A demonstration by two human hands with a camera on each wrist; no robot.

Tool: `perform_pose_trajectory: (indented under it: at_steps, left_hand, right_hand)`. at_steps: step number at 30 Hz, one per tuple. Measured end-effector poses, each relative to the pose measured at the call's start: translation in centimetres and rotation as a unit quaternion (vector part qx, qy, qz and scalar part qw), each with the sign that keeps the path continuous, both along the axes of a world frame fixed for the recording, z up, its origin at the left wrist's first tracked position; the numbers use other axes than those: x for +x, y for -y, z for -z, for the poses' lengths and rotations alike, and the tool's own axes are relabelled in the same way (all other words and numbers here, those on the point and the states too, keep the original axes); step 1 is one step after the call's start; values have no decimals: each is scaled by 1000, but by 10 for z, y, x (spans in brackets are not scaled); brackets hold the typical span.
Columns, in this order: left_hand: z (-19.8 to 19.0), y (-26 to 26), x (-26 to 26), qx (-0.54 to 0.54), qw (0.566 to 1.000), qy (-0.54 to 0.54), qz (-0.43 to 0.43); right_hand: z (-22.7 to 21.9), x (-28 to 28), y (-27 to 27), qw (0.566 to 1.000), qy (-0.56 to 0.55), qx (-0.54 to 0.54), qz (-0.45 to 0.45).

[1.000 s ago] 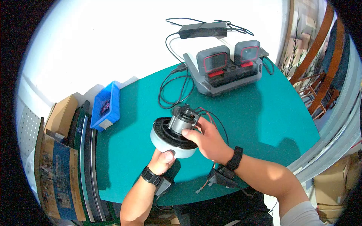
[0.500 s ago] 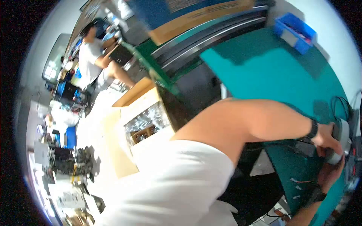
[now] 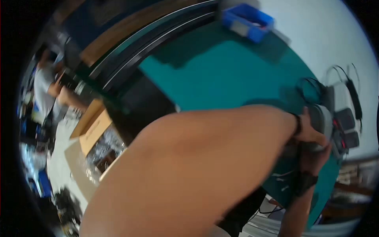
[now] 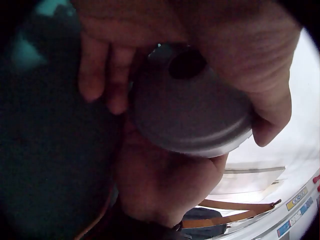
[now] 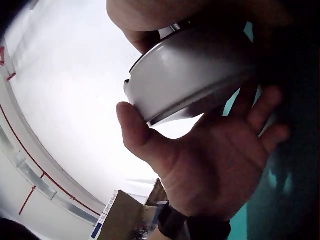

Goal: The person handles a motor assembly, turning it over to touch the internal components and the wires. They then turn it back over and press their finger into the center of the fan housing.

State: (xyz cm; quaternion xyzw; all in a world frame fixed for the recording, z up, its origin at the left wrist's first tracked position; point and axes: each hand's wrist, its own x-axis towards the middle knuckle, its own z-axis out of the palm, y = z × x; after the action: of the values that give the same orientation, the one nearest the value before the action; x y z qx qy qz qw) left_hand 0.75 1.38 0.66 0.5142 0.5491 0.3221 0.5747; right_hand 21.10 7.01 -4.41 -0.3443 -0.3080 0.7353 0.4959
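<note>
At the far right edge of the teal table (image 3: pixel 221 75), my left hand (image 3: pixel 310 132) and right hand (image 3: pixel 314 156) both have their fingers curled around the grey round motor housing (image 3: pixel 321 118), held just above the tabletop. My head has turned left since a second ago, so my arm fills the view; the grip looks unchanged, so work pauses.

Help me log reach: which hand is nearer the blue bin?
Left. The left hand grips the grey housing on the side facing the blue bin; the right hand holds its far side.
</note>
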Motion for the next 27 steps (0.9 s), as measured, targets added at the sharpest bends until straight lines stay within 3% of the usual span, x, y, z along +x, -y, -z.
perform_pose_trajectory:
  at_steps: [2,4,5,6,9,11,12,13,15,17,23,25,27]
  left_hand:
    - [10,-9,-4,34,999,38,5]
    - [15,-11,-11,33,999,2,16]
    - [23,-8,-14,64,995,77,2]
    - [11,0,-16,72,994,76,-13]
    - [33,-8,-21,136,979,149,30]
    - [38,-12,-29,95,967,230,55]
    - [32,-10,-32,87,965,239,65]
    - [52,-13,-34,117,952,271,78]
    - [55,-12,-29,161,946,276,45]
    - [53,-9,-30,147,949,279,31]
    - [46,-11,-24,144,954,262,28]
    - [45,-9,-25,139,955,259,27]
    - [47,-9,-25,142,957,252,29]
  right_hand:
    - [-9,-23,12,999,-10,29,-18]
    - [-5,-23,12,996,-6,77,-43]
    - [-4,-25,11,993,-7,99,-61]
    - [0,-28,8,992,-7,113,-52]
    - [-9,-35,11,988,-27,145,-49]
    - [-6,-40,8,980,-12,193,-34]
    - [-6,-37,9,980,29,196,-34]
    - [-6,-36,10,978,72,195,-35]
    - [-21,-38,16,983,103,139,-55]
    - [-16,-40,14,971,86,218,-56]
    - [-19,-31,7,971,83,217,-46]
    - [-26,-22,2,979,121,125,-107]
    - [-25,-24,5,981,116,125,-93]
